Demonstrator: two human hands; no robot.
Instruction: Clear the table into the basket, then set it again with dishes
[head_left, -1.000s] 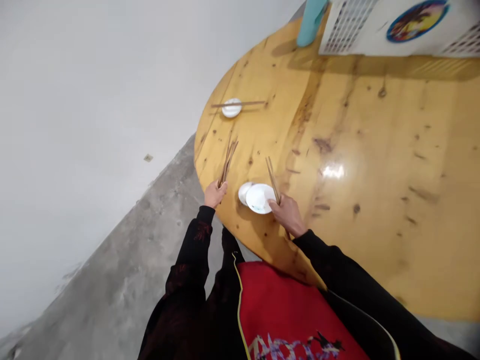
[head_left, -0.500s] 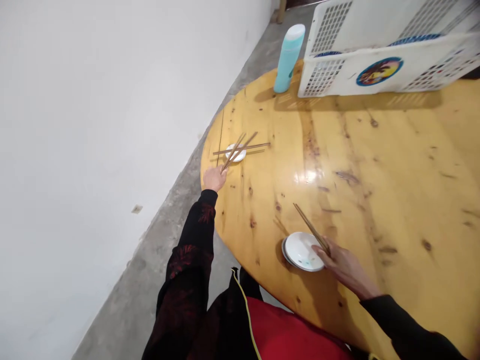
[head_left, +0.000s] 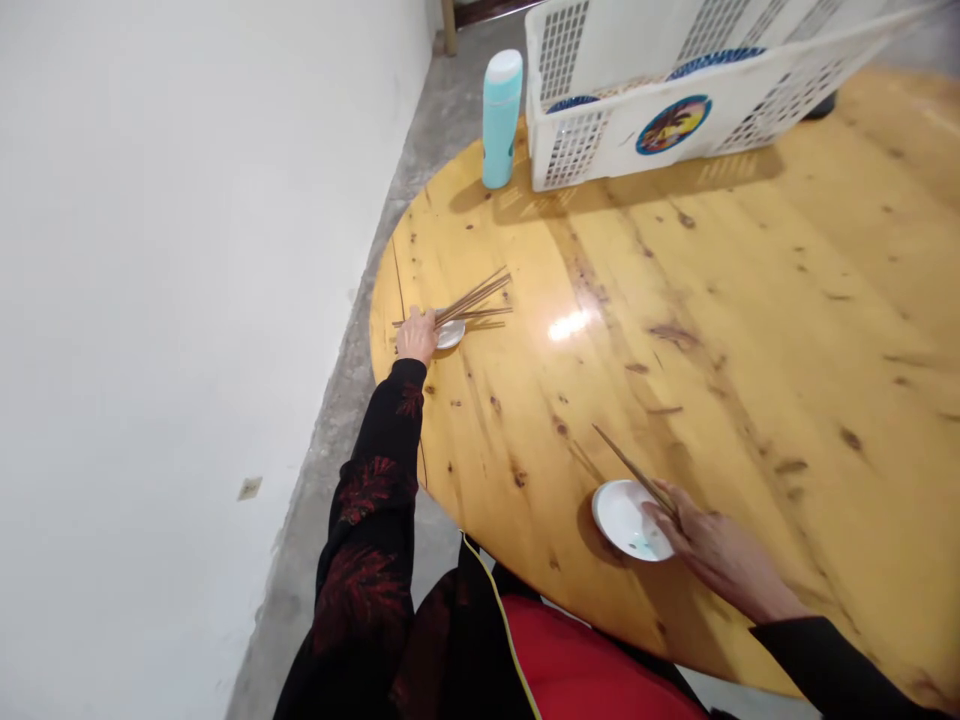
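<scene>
My left hand (head_left: 418,337) is at the table's left end, closed around several brown chopsticks (head_left: 480,293) that fan out to the right. Beneath them a small white dish (head_left: 452,334) rests on the wood, partly covered by the hand and sticks. At least one chopstick lies low across that dish. Nearer to me, my right hand (head_left: 709,545) pinches white dishes (head_left: 634,520) by the rim, thumb inside. Chopsticks (head_left: 634,468) are gripped in the same hand and point up and left over the dish. How many dishes are stacked is hard to see.
A round wooden table (head_left: 735,400) fills the view. At its back stand a light blue bottle (head_left: 501,120) with a white cap and a white plastic basket (head_left: 585,150) holding blue-patterned items. A white wall (head_left: 172,250) runs along the left.
My left hand has moved over the small dish, and its chopsticks are gathered closer together. My right hand still holds the dishes and chopsticks. The view has turned to the right.
</scene>
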